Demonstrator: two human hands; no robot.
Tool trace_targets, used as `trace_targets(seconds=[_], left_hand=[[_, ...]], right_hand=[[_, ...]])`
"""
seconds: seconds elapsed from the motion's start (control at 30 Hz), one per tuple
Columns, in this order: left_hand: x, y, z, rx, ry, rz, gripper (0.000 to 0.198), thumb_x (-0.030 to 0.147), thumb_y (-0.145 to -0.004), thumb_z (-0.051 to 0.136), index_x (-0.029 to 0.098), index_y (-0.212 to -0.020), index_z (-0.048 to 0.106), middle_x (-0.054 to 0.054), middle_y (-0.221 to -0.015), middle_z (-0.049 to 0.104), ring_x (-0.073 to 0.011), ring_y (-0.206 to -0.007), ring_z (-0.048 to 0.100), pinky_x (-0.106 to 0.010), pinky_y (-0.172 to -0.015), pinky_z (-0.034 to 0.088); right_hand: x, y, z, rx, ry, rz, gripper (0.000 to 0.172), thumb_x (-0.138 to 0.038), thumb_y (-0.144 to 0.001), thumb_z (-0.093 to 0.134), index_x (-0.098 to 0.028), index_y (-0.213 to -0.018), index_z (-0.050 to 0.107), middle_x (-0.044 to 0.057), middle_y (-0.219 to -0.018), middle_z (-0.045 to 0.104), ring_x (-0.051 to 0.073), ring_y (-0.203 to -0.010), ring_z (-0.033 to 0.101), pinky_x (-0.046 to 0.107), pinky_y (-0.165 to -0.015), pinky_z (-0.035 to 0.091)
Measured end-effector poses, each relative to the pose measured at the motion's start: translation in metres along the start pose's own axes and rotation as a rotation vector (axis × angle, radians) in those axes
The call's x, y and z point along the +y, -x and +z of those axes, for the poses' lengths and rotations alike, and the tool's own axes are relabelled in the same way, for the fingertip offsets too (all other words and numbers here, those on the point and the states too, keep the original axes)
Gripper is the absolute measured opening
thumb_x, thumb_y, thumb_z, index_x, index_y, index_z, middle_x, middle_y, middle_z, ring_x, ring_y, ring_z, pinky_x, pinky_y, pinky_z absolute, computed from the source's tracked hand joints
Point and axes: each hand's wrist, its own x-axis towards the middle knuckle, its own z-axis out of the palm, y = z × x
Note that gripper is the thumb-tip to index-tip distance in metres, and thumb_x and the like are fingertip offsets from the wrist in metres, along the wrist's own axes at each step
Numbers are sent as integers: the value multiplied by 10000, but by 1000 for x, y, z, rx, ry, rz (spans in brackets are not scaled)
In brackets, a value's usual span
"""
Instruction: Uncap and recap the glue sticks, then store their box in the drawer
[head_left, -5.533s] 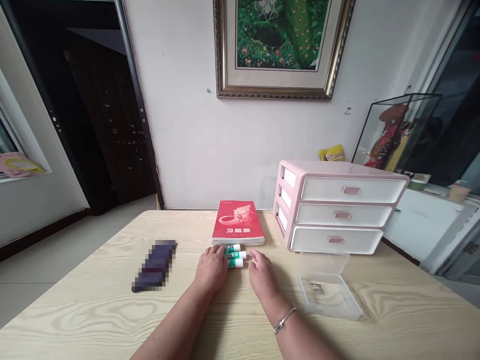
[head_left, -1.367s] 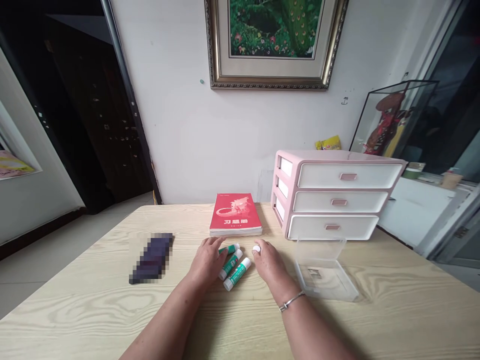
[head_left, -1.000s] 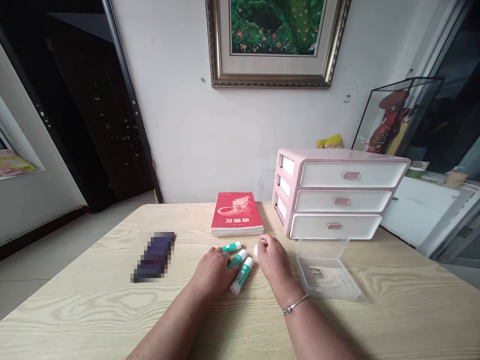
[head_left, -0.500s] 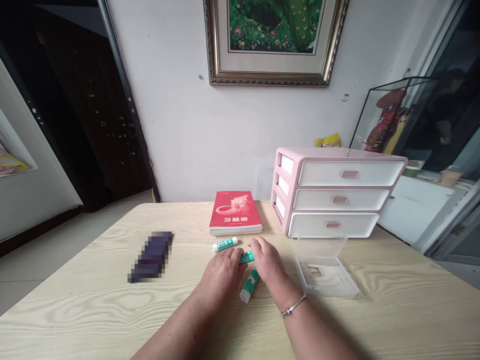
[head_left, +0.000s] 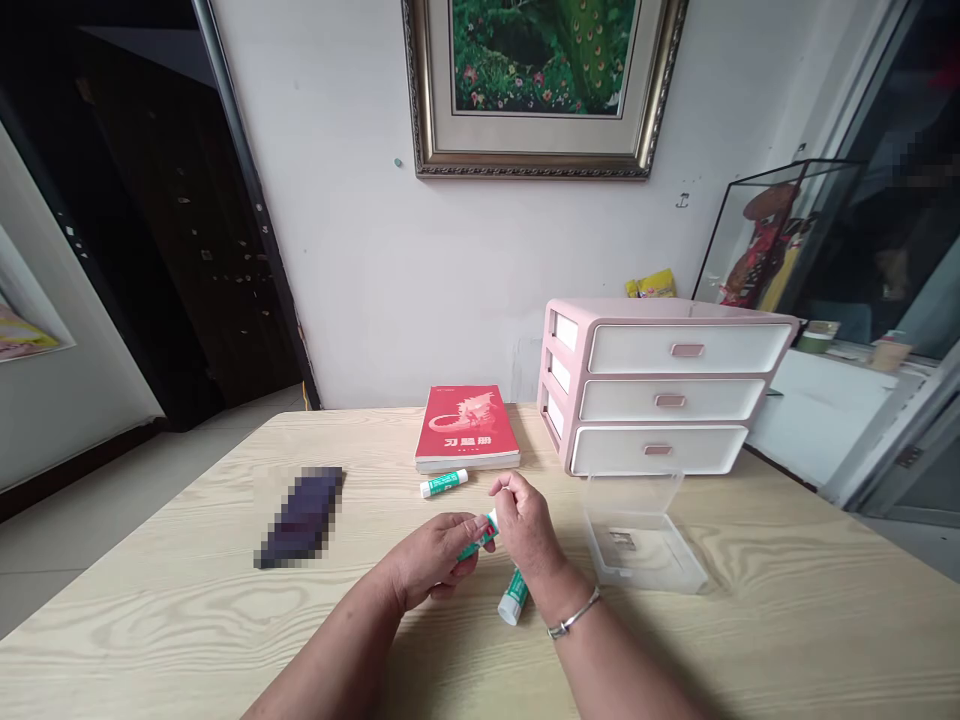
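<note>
A green and white glue stick (head_left: 471,549) lies slanted in my left hand (head_left: 435,555), whose fingers and thumb are wrapped round its body. Its white upper end meets the curled fingers of my right hand (head_left: 526,520), which are closed on that end and partly hide it. Below my right hand, a second glue stick (head_left: 514,598) rests on the table with its far end covered by the hand. Farther back, a third glue stick (head_left: 444,484) lies on its side in front of the red book (head_left: 466,425).
An open clear plastic box (head_left: 649,560) sits right of my right hand, its lid raised. Behind it stands a pink and white drawer unit (head_left: 667,390). A dark pixelated item (head_left: 301,517) lies on the left of the wooden table (head_left: 150,620). Yellow packaging (head_left: 652,284) shows behind the drawers.
My left hand has turned and lifted the glue stick into a steeper slant. My right fingers have curled in at its upper end. The glue stick below shows slightly farther right.
</note>
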Motion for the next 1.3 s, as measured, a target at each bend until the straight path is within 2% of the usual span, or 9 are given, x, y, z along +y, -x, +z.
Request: trace_targets(seconds=[0.13,0.3,0.4,0.6,0.73,0.8,1.0,1.2,1.3], left_hand=[[0,3,-19,71,-115,4,593,713,-873,374,167,-978,581,88,-518,337,-69,-411,201,-198,-400,194],[-10,-17,-24,565,-918,133,364,439,-954,421,194,-1173,577,-89,-995,653,-198,-841,612,-292,-723,455],[-16,-29,-17,632,-1139,93,339,318,-945,450,212,-1249,557,-126,-1204,613,-260,-1072,588,-351,-880,443],[-20,-39,-18,714,-1425,54,324,318,-938,498,254,-1248,569,-90,-1126,621,-256,-1073,566,-343,-883,453],[-15,-33,-11,781,-1424,178,279,330,-937,516,222,-1175,614,-102,-1064,627,-269,-1059,561,-382,-907,427],[-13,-27,3,743,-1332,287,283,379,-951,491,202,-1121,633,-107,-1050,631,-261,-1028,576,-369,-883,435],[-11,-12,49,359,-1108,419,268,399,-950,457,223,-918,657,-45,-890,633,-182,-810,602,-280,-714,444],[-15,-18,64,308,-1116,361,273,490,-820,600,230,-888,649,-37,-843,623,-196,-754,579,-270,-631,413],[-22,-25,66,344,-1123,305,167,371,-812,584,222,-850,649,-39,-835,637,-192,-730,590,-267,-618,393]], right_hand=[[5,-10,-13,219,31,41,180,-263,-771,394,-207,-758,565,-51,-505,441,141,-482,426,235,-461,314],[13,-11,-6,192,164,-20,239,-316,-877,372,-211,-882,587,-38,-566,520,159,-533,470,254,-531,336],[16,-11,-1,211,239,-6,273,-335,-901,365,-206,-917,606,-3,-652,603,176,-598,527,265,-570,356],[20,-14,-7,261,198,63,295,-377,-901,384,-208,-906,626,42,-812,686,203,-739,600,285,-674,408],[20,-13,-5,267,124,77,305,-410,-909,393,-210,-928,622,51,-860,688,211,-786,598,296,-716,418],[19,-13,-3,298,76,76,319,-426,-913,390,-207,-941,620,56,-881,682,211,-803,588,297,-727,424],[14,-15,-4,330,-64,44,364,-484,-911,393,-196,-908,614,48,-843,644,191,-751,545,284,-689,425],[19,-19,-2,312,-89,96,393,-517,-914,380,-203,-925,616,39,-822,618,178,-708,526,274,-638,425],[20,-20,-3,302,-59,62,433,-561,-917,374,-200,-937,614,42,-828,620,184,-735,546,282,-657,434]])
